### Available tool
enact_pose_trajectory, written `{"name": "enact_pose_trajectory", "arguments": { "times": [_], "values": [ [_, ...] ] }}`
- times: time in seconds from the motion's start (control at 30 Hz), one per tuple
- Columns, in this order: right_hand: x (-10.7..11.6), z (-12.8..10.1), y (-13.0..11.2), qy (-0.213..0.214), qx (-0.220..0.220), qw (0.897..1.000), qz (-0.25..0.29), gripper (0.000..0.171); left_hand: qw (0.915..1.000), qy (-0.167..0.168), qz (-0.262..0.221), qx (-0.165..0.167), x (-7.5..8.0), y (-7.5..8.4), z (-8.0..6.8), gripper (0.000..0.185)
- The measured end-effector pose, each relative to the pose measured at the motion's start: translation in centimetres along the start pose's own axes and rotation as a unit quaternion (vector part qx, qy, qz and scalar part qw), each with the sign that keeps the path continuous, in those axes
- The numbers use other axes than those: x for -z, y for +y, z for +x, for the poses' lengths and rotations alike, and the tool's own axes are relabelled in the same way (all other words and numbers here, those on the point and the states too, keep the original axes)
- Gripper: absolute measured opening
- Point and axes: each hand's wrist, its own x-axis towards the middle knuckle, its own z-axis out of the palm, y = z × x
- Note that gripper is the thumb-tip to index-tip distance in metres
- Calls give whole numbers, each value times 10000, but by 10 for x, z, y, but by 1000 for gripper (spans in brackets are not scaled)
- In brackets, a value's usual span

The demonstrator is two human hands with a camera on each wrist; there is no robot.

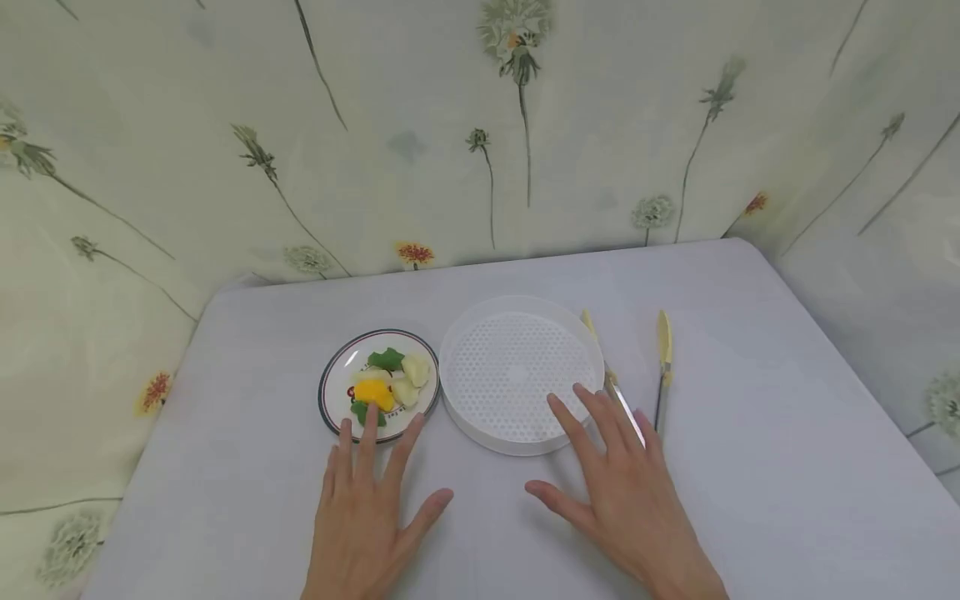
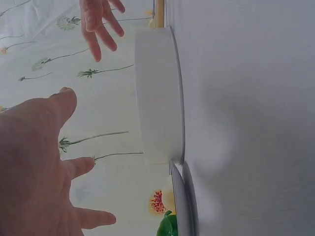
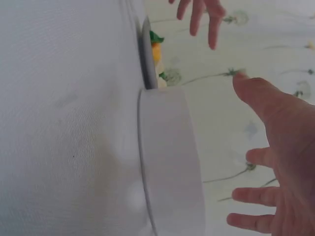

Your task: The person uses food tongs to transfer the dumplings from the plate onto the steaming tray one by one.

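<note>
Above the table, both hands hover open-fingered.

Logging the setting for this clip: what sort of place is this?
Probably a staged tabletop set, not a real kitchen: a table under plain cloth, flower-printed fabric hung behind and beside it, and only a plate of food pieces, a perforated white tray and tongs laid out.

Both forearms are cut off by the head view's bottom edge. The right hand covers part of the tongs and the near rim of the white perforated tray. In the left-wrist view, the plate runs off the bottom edge. Markings on the plate's rim are too small to read.
</note>
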Motion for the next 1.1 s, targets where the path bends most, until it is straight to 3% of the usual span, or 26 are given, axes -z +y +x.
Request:
{"name": "enact_pose_trajectory", "arguments": {
  "times": [0.07, 0.17, 0.33, 0.57, 0.67, 0.83, 0.93, 1.1],
  "values": [
    [1, 0, 1, -59, -78, 9999, 54, 93, 9998, -91, -96, 117, 0, 0, 1, 88],
    [5, 0, 3, -122, -241, 9996, 75, 93, 9963, -279, -625, 525, 0, -4, 2, 80],
    [12, 1, 15, -120, -497, 9987, -5, 91, 9741, -401, -1801, 1306, 3, -14, 2, 61],
    [18, -1, 27, 7, -631, 9980, -32, 80, 9517, -371, -2618, 1562, 1, -26, 5, 53],
    [20, -2, 31, 9, -898, 9960, -14, 65, 9271, -655, -3066, 2056, 1, -32, 10, 52],
    [21, -1, 42, 299, -1423, 9893, 78, 45, 8658, -1155, -3774, 3077, -1, -49, 18, 53],
    [18, 0, 50, 423, -1473, 9882, 15, 44, 8320, -1145, -4168, 3478, -1, -57, 20, 54],
    [13, -1, 58, 304, -1648, 9858, 73, 46, 7946, -823, -4688, 3770, -3, -64, 22, 52]
  ]
}}
